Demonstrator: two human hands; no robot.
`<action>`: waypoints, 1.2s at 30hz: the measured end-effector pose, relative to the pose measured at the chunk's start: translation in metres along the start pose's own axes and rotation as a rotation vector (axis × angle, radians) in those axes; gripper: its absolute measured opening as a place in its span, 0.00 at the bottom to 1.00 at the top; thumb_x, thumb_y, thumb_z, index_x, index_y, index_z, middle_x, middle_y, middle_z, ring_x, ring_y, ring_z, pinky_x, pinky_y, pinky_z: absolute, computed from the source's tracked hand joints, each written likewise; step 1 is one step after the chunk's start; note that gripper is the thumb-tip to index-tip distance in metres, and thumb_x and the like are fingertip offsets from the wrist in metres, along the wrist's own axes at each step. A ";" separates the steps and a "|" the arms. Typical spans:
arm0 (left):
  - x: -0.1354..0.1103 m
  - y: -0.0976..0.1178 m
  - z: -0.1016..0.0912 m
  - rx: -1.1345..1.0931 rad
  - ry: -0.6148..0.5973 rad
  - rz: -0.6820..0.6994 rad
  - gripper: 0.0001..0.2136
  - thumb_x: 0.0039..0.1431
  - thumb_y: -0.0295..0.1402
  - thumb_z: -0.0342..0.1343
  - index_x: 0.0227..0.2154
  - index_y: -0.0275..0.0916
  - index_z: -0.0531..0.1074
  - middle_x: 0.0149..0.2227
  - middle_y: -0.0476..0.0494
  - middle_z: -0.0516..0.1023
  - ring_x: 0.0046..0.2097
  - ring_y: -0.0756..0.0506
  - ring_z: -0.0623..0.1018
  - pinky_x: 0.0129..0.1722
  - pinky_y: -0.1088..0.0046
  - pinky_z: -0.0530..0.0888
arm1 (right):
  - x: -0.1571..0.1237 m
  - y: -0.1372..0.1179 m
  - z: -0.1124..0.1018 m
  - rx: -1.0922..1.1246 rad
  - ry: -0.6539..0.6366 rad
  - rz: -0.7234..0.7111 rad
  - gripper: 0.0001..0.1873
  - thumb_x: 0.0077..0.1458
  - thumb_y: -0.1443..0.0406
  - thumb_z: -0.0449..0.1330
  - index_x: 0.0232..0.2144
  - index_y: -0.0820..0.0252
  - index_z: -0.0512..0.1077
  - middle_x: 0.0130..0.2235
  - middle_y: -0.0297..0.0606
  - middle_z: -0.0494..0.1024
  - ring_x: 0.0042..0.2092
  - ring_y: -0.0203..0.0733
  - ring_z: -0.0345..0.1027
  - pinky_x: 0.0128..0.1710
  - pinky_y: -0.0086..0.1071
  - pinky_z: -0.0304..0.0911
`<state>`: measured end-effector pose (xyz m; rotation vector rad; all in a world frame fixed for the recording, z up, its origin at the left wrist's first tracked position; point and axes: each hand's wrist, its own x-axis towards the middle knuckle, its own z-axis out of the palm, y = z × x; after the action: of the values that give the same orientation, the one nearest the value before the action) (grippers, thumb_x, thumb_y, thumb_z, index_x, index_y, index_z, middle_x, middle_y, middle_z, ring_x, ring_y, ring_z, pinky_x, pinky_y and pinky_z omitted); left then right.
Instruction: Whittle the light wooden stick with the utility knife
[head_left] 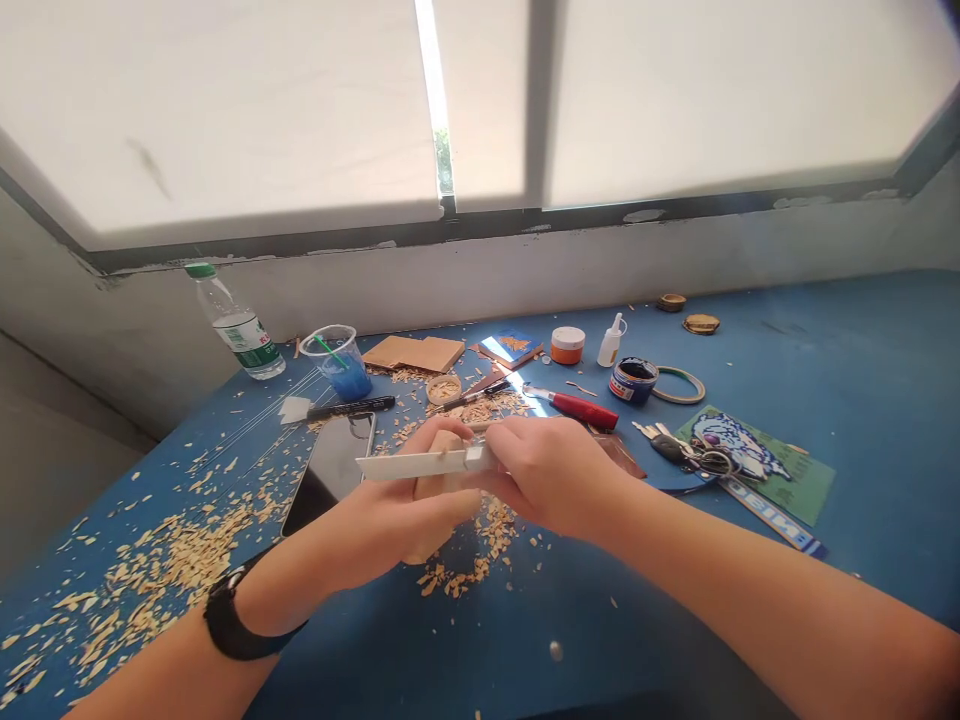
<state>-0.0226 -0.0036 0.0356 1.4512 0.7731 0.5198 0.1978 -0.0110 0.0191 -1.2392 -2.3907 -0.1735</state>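
Blue tabletop (600, 640), wood shavings (191, 555) strewn | right hand (544, 465) closed round knife (409, 466) | left hand (375, 525) clamped on pale wood piece (429, 487), partly hidden below knife | cutting judged well begun; remainder: cannot tell

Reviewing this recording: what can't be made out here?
All in the head view:
What, if anything, the left hand holds: covered by its fingers and the knife.
Knife handle: mostly hidden inside the right hand.
Part of the phone: behind the left arm.
Print on the white bottle: too small.
Upper right arm: cut off by the frame edge.
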 end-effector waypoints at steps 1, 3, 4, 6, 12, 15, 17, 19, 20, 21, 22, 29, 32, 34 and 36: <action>-0.002 0.003 0.001 -0.011 -0.005 -0.015 0.23 0.65 0.41 0.62 0.59 0.47 0.62 0.21 0.60 0.59 0.20 0.54 0.59 0.20 0.78 0.56 | 0.000 -0.003 -0.001 -0.025 0.009 0.000 0.21 0.72 0.52 0.50 0.34 0.61 0.70 0.30 0.38 0.74 0.28 0.39 0.61 0.27 0.35 0.39; -0.006 0.011 0.004 -0.033 0.019 -0.035 0.24 0.63 0.39 0.63 0.59 0.46 0.63 0.22 0.58 0.63 0.21 0.53 0.62 0.22 0.76 0.60 | 0.000 -0.008 -0.004 -0.078 0.029 -0.003 0.21 0.72 0.54 0.49 0.34 0.62 0.71 0.29 0.40 0.74 0.28 0.40 0.62 0.27 0.36 0.38; -0.008 0.013 0.006 -0.038 0.014 -0.044 0.23 0.63 0.39 0.64 0.58 0.45 0.65 0.23 0.57 0.65 0.21 0.52 0.63 0.22 0.76 0.62 | 0.000 -0.011 -0.006 -0.102 0.038 -0.009 0.19 0.72 0.57 0.50 0.34 0.62 0.71 0.29 0.40 0.74 0.28 0.41 0.62 0.27 0.36 0.38; -0.009 0.015 0.011 -0.020 0.028 -0.036 0.20 0.63 0.39 0.63 0.55 0.44 0.67 0.23 0.56 0.66 0.22 0.52 0.64 0.23 0.75 0.63 | 0.000 -0.015 -0.008 -0.143 0.049 -0.030 0.12 0.68 0.63 0.52 0.35 0.62 0.72 0.30 0.41 0.75 0.29 0.41 0.63 0.27 0.37 0.39; -0.003 0.005 0.019 0.204 0.224 0.106 0.22 0.61 0.38 0.66 0.56 0.47 0.69 0.34 0.49 0.76 0.33 0.47 0.72 0.30 0.75 0.69 | 0.000 -0.022 -0.013 -0.198 0.022 -0.059 0.04 0.55 0.71 0.57 0.33 0.62 0.71 0.29 0.41 0.75 0.27 0.42 0.64 0.26 0.37 0.40; -0.001 0.002 0.016 0.270 0.217 0.110 0.22 0.62 0.40 0.66 0.57 0.47 0.68 0.36 0.47 0.77 0.36 0.46 0.74 0.33 0.73 0.72 | 0.001 -0.022 -0.014 -0.191 0.001 -0.054 0.03 0.55 0.69 0.58 0.34 0.62 0.72 0.30 0.41 0.76 0.28 0.43 0.66 0.26 0.36 0.41; 0.002 0.002 0.014 0.257 0.202 0.129 0.20 0.62 0.41 0.66 0.55 0.45 0.69 0.36 0.47 0.77 0.36 0.46 0.74 0.34 0.72 0.72 | 0.001 -0.021 -0.013 -0.180 -0.008 -0.052 0.04 0.57 0.67 0.58 0.35 0.62 0.72 0.31 0.41 0.76 0.29 0.44 0.67 0.26 0.36 0.42; 0.004 0.000 0.012 0.237 0.205 0.150 0.20 0.62 0.40 0.66 0.54 0.45 0.69 0.36 0.47 0.76 0.35 0.46 0.73 0.33 0.72 0.72 | 0.001 -0.021 -0.011 -0.165 -0.015 -0.055 0.06 0.59 0.65 0.58 0.36 0.62 0.72 0.31 0.41 0.76 0.30 0.44 0.68 0.26 0.36 0.43; 0.005 -0.001 0.011 0.234 0.210 0.155 0.20 0.61 0.40 0.66 0.54 0.45 0.69 0.36 0.47 0.76 0.35 0.46 0.73 0.33 0.72 0.71 | 0.001 -0.021 -0.011 -0.157 -0.017 -0.056 0.07 0.59 0.64 0.58 0.37 0.62 0.72 0.31 0.41 0.77 0.30 0.44 0.68 0.26 0.36 0.44; 0.006 -0.001 0.011 0.232 0.210 0.158 0.21 0.62 0.39 0.65 0.55 0.45 0.69 0.36 0.47 0.76 0.35 0.46 0.74 0.33 0.72 0.71 | 0.000 -0.021 -0.010 -0.150 -0.020 -0.056 0.07 0.59 0.63 0.58 0.37 0.62 0.72 0.31 0.40 0.77 0.30 0.44 0.68 0.26 0.36 0.45; 0.006 -0.002 0.010 0.228 0.205 0.163 0.21 0.62 0.39 0.65 0.56 0.45 0.68 0.36 0.47 0.76 0.34 0.46 0.74 0.32 0.72 0.71 | 0.000 -0.021 -0.010 -0.145 -0.022 -0.050 0.07 0.59 0.63 0.59 0.37 0.62 0.72 0.31 0.40 0.77 0.30 0.44 0.68 0.27 0.36 0.45; 0.005 0.002 0.009 0.297 0.103 0.134 0.17 0.67 0.43 0.59 0.55 0.45 0.69 0.33 0.50 0.70 0.31 0.49 0.67 0.29 0.73 0.65 | 0.001 -0.017 -0.015 -0.137 -0.027 0.002 0.09 0.61 0.61 0.58 0.37 0.62 0.74 0.32 0.40 0.77 0.30 0.43 0.68 0.26 0.36 0.43; 0.005 0.001 0.009 0.306 0.114 0.137 0.16 0.68 0.44 0.58 0.54 0.44 0.69 0.34 0.49 0.69 0.32 0.49 0.66 0.30 0.73 0.64 | 0.001 -0.015 -0.016 -0.139 -0.042 0.003 0.08 0.61 0.62 0.58 0.35 0.61 0.74 0.31 0.40 0.77 0.30 0.43 0.68 0.26 0.36 0.42; 0.005 0.000 0.009 0.310 0.138 0.137 0.17 0.68 0.44 0.59 0.55 0.45 0.68 0.33 0.50 0.69 0.31 0.49 0.66 0.30 0.73 0.65 | 0.001 -0.014 -0.017 -0.141 -0.054 0.000 0.08 0.61 0.62 0.59 0.34 0.61 0.74 0.30 0.40 0.76 0.30 0.42 0.68 0.26 0.36 0.42; 0.005 -0.002 0.009 0.326 0.173 0.140 0.17 0.67 0.43 0.60 0.54 0.44 0.69 0.32 0.51 0.68 0.32 0.49 0.65 0.30 0.73 0.65 | 0.002 -0.014 -0.017 -0.145 -0.063 -0.003 0.08 0.61 0.63 0.59 0.34 0.61 0.74 0.30 0.40 0.76 0.30 0.42 0.67 0.26 0.36 0.42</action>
<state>-0.0128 -0.0059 0.0329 1.7883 0.9293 0.6542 0.1912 -0.0228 0.0361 -1.3242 -2.4712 -0.3173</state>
